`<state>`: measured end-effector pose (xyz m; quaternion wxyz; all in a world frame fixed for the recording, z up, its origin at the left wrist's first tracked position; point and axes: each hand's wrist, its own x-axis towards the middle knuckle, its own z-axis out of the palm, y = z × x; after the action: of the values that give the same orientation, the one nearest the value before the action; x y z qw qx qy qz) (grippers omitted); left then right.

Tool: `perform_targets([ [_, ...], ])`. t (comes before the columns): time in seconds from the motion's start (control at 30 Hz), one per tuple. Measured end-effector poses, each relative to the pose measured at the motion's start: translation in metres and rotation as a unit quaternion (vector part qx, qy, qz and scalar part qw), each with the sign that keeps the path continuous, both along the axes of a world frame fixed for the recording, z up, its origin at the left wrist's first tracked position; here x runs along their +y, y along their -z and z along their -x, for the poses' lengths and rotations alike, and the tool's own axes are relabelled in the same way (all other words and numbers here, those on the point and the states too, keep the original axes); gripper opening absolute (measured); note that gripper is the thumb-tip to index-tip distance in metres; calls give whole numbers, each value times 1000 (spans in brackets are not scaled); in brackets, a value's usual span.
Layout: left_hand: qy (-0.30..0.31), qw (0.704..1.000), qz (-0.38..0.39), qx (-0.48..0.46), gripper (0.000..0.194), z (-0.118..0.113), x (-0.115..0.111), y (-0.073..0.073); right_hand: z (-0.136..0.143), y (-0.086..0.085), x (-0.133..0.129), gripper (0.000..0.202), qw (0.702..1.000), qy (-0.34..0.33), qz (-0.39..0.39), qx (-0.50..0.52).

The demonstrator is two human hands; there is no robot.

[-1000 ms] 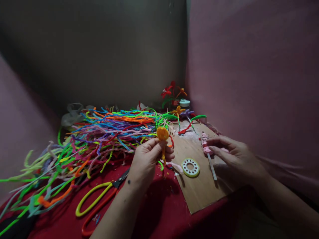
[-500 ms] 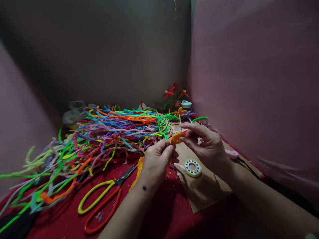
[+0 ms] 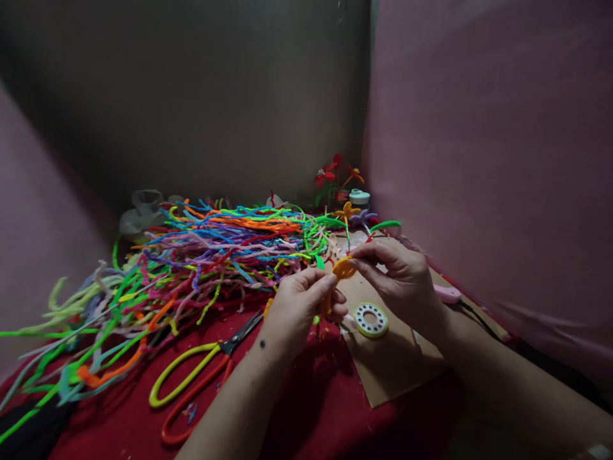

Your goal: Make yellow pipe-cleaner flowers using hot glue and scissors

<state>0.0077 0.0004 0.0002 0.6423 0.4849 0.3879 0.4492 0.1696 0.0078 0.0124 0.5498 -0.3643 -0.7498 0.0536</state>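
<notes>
We are pinching the fuzzy orange piece (image 3: 343,269) between the thumb and fingers of our left hand (image 3: 297,313), and our right hand (image 3: 407,278) is closing its fingertips on the piece's right edge, though the dim, soft view is leaving that grip a little uncertain. The piece is sitting above the near left part of the wooden board (image 3: 383,380), already showing a rounded, looped head, with an orange length hanging beneath our left fingers. It is not yet looking as open or spread as the orange flower (image 3: 347,211), which is resting at the far side on a stem, beside the purple flower (image 3: 363,218); those two are looking fully formed.

Much of the material is lying unshaped: the heap of coloured strands (image 3: 230,243) is sprawling over the left of the table (image 3: 306,409) (quite a rainbow). The scissors (image 3: 230,345) are lying near left, out of our grip. A holed ring (image 3: 379,324) is resting on the board, and a pink-handled tool (image 3: 447,294) is lying right of our right hand.
</notes>
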Motion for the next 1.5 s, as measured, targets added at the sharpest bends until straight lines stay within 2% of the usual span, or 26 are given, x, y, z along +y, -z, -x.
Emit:
perform_targets([
  [0.1, 52, 997, 33, -35, 25, 4, 3, 3, -1, 2, 2, 7, 1000, -4, -11, -9],
  [0.17, 66, 995, 54, -45, 24, 5, 3, 3, -2, 2, 3, 8, 1000, -5, -17, -19],
  [0.33, 57, 995, 65, -51, 21, 4, 4, 4, -3, 2, 4, 10, 999, -4, -24, -25],
  [0.5, 41, 999, 14, -5, 22, 3, 5, 6, -4, 1, 4, 10, 999, -8, -31, -30],
  [0.63, 43, 999, 5, 30, 22, 3, 4, 4, -3, 2, 4, 10, 998, -19, -34, -41],
  [0.77, 25, 999, -5, 45, 21, 5, 5, 3, -5, 1, -1, 8, 999, -41, 7, -3],
  [0.87, -3, 999, -15, 32, 19, 7, 7, 4, -27, 3, -4, 26, 996, -15, 81, 28],
  [0.93, -23, 999, -25, 24, 20, 9, 8, 3, -53, 8, -4, 24, 995, 39, 87, -10],
  [1.0, -42, 998, -34, 17, 19, 10, 8, 2, -82, 18, -2, 27, 981, 106, 113, -114],
  [1.07, -56, 998, -39, 5, 18, 10, 8, 0, -108, 32, 1, 38, 946, 173, 143, -233],
  [1.13, -66, 997, -42, -4, 17, 10, 9, 0, -123, 45, 3, 40, 917, 188, 165, -311],
  [1.2, -78, 996, -46, -10, 18, 9, 9, 0, -128, 54, 4, 39, 900, 181, 173, -355],
  [1.27, -90, 995, -45, -12, 19, 9, 10, -1, -126, 60, 5, 41, 897, 186, 162, -366],
  [1.5, -113, 993, -33, -2, 23, 11, 11, 0, -130, 67, 7, 50, 913, 177, 157, -333],
])
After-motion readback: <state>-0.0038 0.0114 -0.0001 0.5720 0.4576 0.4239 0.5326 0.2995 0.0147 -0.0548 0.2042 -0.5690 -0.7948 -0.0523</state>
